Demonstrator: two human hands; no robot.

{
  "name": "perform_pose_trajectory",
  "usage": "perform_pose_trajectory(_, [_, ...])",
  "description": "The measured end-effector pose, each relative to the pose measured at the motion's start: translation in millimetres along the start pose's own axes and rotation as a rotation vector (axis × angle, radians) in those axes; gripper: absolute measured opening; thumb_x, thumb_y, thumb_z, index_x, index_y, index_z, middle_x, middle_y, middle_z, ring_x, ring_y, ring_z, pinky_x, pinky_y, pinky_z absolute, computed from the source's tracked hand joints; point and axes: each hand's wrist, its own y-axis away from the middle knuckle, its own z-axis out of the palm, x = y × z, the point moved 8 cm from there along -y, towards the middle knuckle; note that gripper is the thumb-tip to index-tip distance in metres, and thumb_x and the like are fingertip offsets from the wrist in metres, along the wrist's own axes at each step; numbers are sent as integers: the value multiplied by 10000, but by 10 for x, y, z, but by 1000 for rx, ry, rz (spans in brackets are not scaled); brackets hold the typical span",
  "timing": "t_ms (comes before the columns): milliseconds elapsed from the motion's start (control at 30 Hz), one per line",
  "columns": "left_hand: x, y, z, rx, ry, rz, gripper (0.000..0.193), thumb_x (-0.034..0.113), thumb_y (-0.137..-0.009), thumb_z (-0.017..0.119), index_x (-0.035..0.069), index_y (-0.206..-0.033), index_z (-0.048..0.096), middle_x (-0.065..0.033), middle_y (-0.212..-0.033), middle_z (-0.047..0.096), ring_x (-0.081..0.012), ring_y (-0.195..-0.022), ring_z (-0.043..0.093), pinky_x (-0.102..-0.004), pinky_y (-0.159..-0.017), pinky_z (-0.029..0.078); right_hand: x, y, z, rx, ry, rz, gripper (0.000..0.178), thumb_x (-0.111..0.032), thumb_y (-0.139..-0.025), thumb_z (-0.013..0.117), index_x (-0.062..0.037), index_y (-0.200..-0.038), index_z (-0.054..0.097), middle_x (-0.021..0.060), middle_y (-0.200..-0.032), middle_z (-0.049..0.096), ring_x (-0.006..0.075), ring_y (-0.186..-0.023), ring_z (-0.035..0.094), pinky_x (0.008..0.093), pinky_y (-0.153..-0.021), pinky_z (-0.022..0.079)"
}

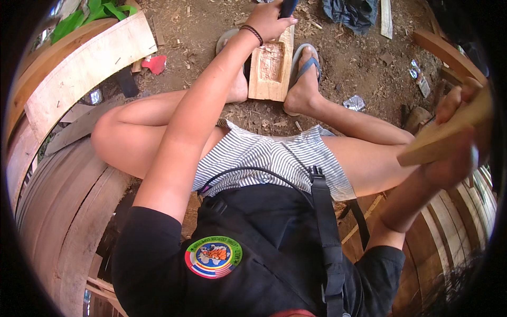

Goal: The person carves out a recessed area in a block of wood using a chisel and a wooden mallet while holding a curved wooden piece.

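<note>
Head view: wooden block (268, 89) lies on the ground (340, 66) between the sandalled feet (303, 87), its near end toward the person. Left hand (268, 24) is closed around a dark blue handle (288, 7) above the block's far part; the tool's working end cannot be made out. Right hand (458, 161), raised at the far right, grips a flat wooden piece (446, 132) firmly. A rectangular recess (271, 61) is already cut into the block, its floor rough-looking; hollowing appears well advanced, with levelling and clean-up probably left.
</note>
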Motion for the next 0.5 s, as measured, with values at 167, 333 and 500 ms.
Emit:
perform_pose_trajectory(167, [49, 138, -21, 52, -68, 111, 440, 384, -814, 718, 89, -1128, 630, -198, -927, 702, -389, -918, 676, -457, -817, 536, 712, 326, 1104, -328, 291, 62, 520, -194, -746, 729, 31, -1199, 604, 130, -1064, 643, 225, -897, 634, 391, -744, 518])
perform_pose_trajectory(333, [-21, 181, 16, -56, -58, -75, 382, 386, -797, 760, 91, -1030, 692, -139, -954, 728, -295, -922, 705, -397, -833, 542, 405, 179, 498, -46, 140, -211, 633, -151, -797, 685, 14, -1369, 468, 184, -1055, 626, 252, -878, 638, 333, -740, 544])
perform_pose_trajectory(500, [48, 193, -67, -13, -31, 3, 369, 359, -812, 749, 64, -1023, 681, -165, -932, 721, -316, -902, 702, -406, -804, 545, 722, 128, 354, -127, -564, -169, 910, -166, -717, 750, 19, -1487, 302, 180, -1105, 613, 285, -1022, 620, 381, -812, 541])
